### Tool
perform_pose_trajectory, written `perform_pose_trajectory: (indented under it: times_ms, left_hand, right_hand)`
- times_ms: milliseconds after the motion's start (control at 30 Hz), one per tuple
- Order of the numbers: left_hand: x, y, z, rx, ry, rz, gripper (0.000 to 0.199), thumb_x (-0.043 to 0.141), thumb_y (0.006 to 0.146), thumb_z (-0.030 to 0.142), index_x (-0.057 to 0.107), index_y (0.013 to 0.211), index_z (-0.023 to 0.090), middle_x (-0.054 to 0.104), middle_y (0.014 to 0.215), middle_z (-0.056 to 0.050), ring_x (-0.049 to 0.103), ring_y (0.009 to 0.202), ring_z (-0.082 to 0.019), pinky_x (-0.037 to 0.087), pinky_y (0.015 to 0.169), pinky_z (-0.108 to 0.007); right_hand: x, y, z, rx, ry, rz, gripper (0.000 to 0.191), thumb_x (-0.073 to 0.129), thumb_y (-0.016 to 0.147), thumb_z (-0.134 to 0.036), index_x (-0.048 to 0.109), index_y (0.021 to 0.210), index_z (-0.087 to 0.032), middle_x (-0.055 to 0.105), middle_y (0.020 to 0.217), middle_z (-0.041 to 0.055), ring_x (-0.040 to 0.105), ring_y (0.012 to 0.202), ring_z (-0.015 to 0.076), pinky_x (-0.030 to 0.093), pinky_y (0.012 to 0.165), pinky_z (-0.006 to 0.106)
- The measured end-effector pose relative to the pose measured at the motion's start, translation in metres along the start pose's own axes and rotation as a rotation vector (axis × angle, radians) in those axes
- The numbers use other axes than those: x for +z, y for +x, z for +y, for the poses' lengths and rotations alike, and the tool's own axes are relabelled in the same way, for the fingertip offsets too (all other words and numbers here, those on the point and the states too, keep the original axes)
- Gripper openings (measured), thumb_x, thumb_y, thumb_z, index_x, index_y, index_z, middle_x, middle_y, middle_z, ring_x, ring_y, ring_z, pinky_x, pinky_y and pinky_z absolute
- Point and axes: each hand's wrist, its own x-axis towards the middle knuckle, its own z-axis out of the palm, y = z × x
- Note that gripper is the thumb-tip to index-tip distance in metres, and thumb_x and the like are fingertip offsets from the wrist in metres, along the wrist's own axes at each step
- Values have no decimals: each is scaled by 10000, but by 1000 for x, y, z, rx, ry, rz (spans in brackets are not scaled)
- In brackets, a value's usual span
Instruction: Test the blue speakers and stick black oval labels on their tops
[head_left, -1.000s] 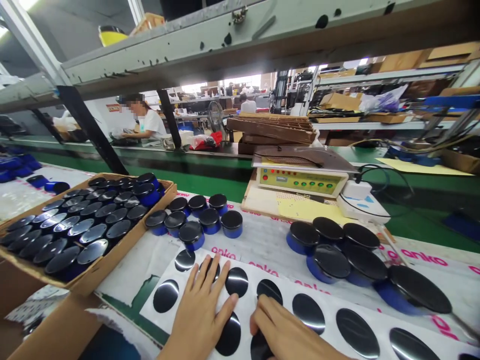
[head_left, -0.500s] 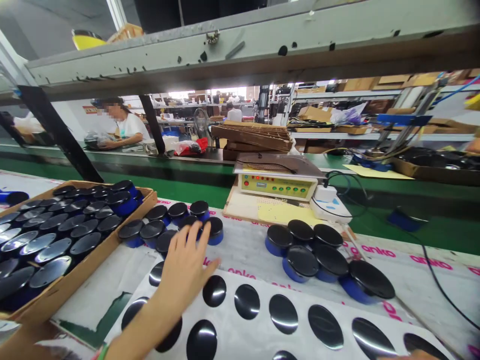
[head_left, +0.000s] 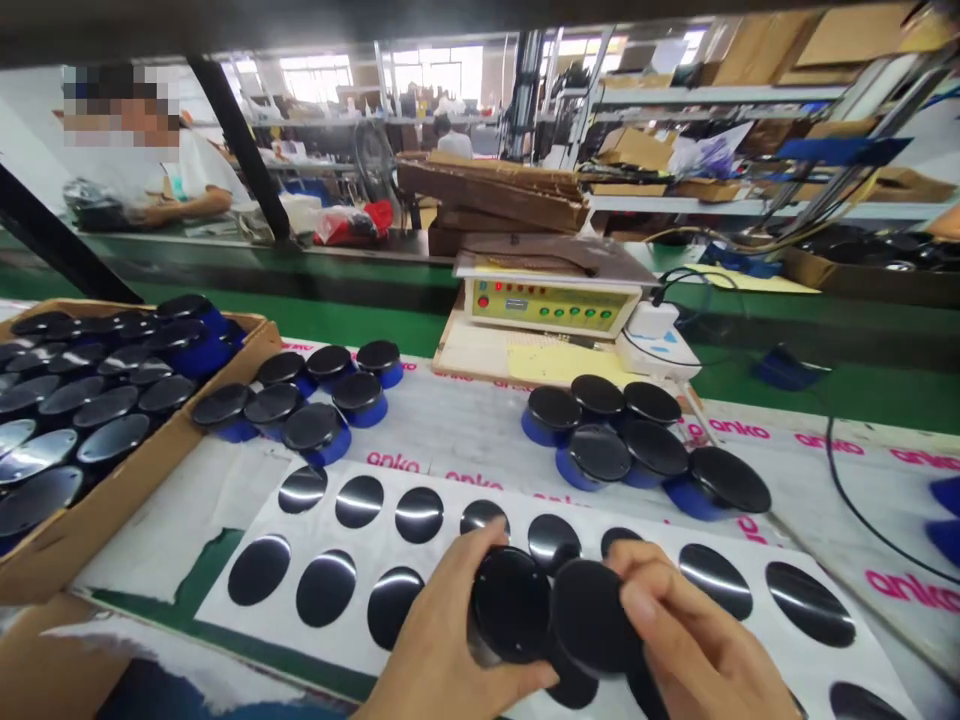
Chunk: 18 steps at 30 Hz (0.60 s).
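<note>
Head view: a round glossy black disc (head_left: pixel 504 605) is gripped by the left hand (head_left: pixel 442 645), and a second black disc (head_left: pixel 589 617) by the right hand (head_left: pixel 701 640); the hands are close together, each clamped on its disc. Both discs appear raised, seemingly kept clear of a white sheet (head_left: pixel 300 535) of shiny black oval stickers (head_left: pixel 326 588), while round blue-and-black pots (head_left: pixel 598 452) stand grouped beyond.
</note>
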Motion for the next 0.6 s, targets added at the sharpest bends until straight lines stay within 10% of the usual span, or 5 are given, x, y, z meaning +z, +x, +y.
perform_pose_trajectory:
  times_ms: [600]
  left_hand:
    - [-4, 3, -6, 20, -47, -64, 856, 751, 708, 310, 247, 1396, 376, 547, 1294, 84, 561, 1151, -128, 464, 967, -249]
  right_hand:
    - [49, 2, 1, 78, -7, 44, 260, 604, 840, -379, 550, 698, -168, 477, 924, 46, 523, 843, 115, 480, 706, 158]
